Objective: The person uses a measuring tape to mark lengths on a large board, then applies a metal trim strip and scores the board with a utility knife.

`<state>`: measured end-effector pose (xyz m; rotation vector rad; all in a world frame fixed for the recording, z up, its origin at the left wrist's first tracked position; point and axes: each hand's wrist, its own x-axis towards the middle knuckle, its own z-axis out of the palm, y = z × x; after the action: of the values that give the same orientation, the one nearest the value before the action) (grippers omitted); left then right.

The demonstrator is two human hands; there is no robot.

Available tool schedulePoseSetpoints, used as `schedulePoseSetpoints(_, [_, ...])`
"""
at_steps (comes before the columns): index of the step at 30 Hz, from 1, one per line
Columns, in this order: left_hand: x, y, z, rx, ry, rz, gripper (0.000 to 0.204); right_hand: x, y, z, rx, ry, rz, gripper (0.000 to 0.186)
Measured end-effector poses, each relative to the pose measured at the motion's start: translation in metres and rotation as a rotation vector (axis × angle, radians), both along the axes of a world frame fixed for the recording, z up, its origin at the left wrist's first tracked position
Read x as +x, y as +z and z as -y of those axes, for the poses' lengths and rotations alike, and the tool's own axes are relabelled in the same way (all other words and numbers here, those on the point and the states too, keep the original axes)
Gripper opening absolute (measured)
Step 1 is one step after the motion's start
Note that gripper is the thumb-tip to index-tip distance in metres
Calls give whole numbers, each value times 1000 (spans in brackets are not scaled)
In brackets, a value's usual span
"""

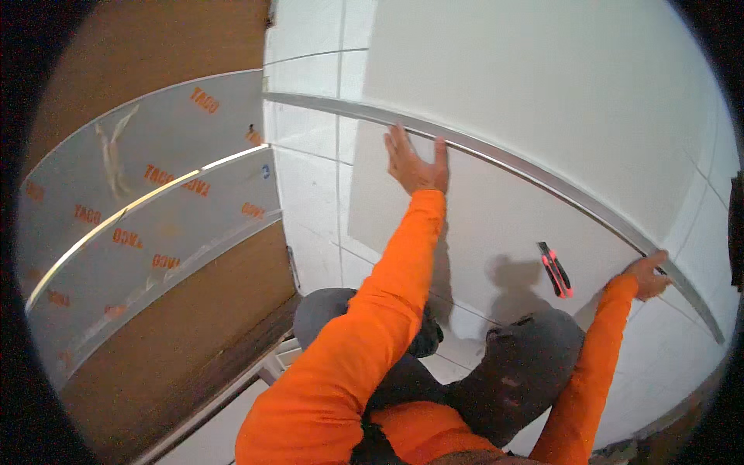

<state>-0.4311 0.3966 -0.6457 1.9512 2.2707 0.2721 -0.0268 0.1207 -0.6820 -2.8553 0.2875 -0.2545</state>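
Sheet (527, 70): pale, flat and large; lies on white tiles (314, 194), with a left edge running away from the body and a near edge partly hidden behind sleeve and knee.
Bar (542, 178): long, narrow, metallic; crosses the sheet from beyond the left edge to beyond the right edge, both ends over tile. Looks curved here through the fisheye lens.
Left hand (418, 163): placed on the sheet's left part, palm down, with fingers and thumb spread apart and tips at the near side of the bar.
Right hand (649, 279): placed by the sheet's right edge, bent at the bar, with fingertips reaching onto it. Cannot tell whether clamped around the bar or only pressing.
Knife (556, 271): black and pinkish red, a utility cutter; lies loose on the sheet toward the near right corner, between both arms and apart from the bar.
Sleeves (372, 302): bright orange, long, reaching to both wrists.
Knees (535, 356): dark-trousered, bent, close to the sheet's near edge.
Panel (155, 46): brown, upright, left of the tiles.
Film (225, 116): grey with orange print, banded across the panel.
Strip (163, 188): thin and bright, running along the film.
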Motion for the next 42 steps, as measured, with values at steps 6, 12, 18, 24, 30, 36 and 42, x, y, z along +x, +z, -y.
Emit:
schedulePoseSetpoints(6, [-2, 5, 2, 61, 4, 126, 103, 6, -8, 0, -17, -27, 0, 104])
schedulePoseSetpoints(12, [0, 1, 2, 31, -1, 105, 101, 4, -2, -5, -7, -30, -2, 106])
schedulePoseSetpoints(18, [-2, 0, 3, 31, -18, 64, 101, 3, -10, 0, -11, 7, 35, 105])
schedulePoseSetpoints(24, [-2, -2, 2, -17, -15, 32, 102, 6, -12, 4, -8, 16, 44, 100])
schedulePoseSetpoints(30, [-3, -2, 1, -51, -5, 16, 104, 5, -6, -1, -24, 7, 17, 104])
schedulePoseSetpoints(36, [-1, 0, 2, -62, -5, 1, 102, 2, -1, -6, -12, -2, 14, 106])
schedulePoseSetpoints(42, [-2, 1, 0, -44, 1, -12, 101, -1, -2, -8, 20, -6, 30, 99])
